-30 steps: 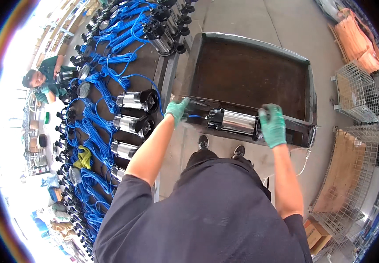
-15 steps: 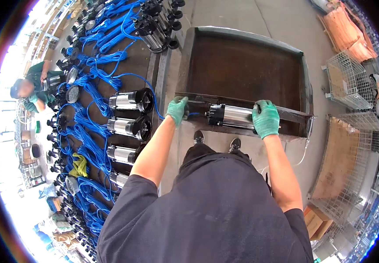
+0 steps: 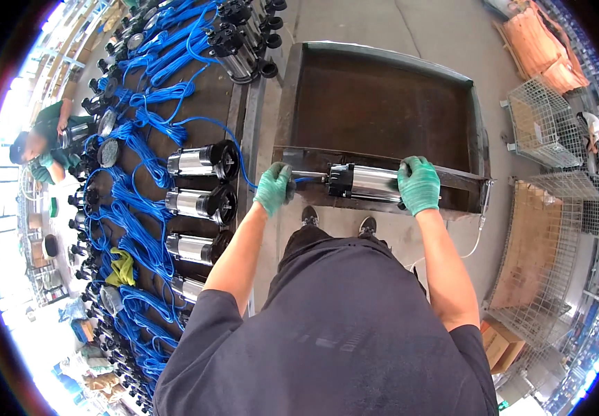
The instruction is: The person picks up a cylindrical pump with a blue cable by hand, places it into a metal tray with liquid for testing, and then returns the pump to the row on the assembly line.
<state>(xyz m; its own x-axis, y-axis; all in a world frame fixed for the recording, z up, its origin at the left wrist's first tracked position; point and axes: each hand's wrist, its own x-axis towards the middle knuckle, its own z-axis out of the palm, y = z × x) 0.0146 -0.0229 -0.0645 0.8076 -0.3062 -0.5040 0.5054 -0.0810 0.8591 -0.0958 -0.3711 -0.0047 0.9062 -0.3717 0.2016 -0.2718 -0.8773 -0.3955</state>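
A steel-and-black cylindrical submersible pump (image 3: pixel 372 182) lies on its side across the near edge of a dark metal tray. My right hand (image 3: pixel 418 184), in a green glove, is closed over its right end. My left hand (image 3: pixel 273 188), gloved the same, is closed around what looks like a screwdriver (image 3: pixel 308 174); its handle is hidden in the palm. The metal shaft points right and reaches the pump's black left end; whether the tip sits on a screw is too small to tell. A blue cable (image 3: pixel 238 149) runs from the left bench toward my left hand and the pump.
On the left bench (image 3: pixel 206 118) lie several pumps (image 3: pixel 197 203) and coiled blue cables (image 3: pixel 143 229), with a yellow cloth (image 3: pixel 120 267). The deep tray (image 3: pixel 476 104) has raised walls. Wire cages (image 3: pixel 545 125) stand at right. A co-worker (image 3: pixel 48 139) handles a pump at far left.
My left hand has turned and shifted slightly, and the screwdriver shaft now lines up with the pump's left end. My right hand stays on the pump.
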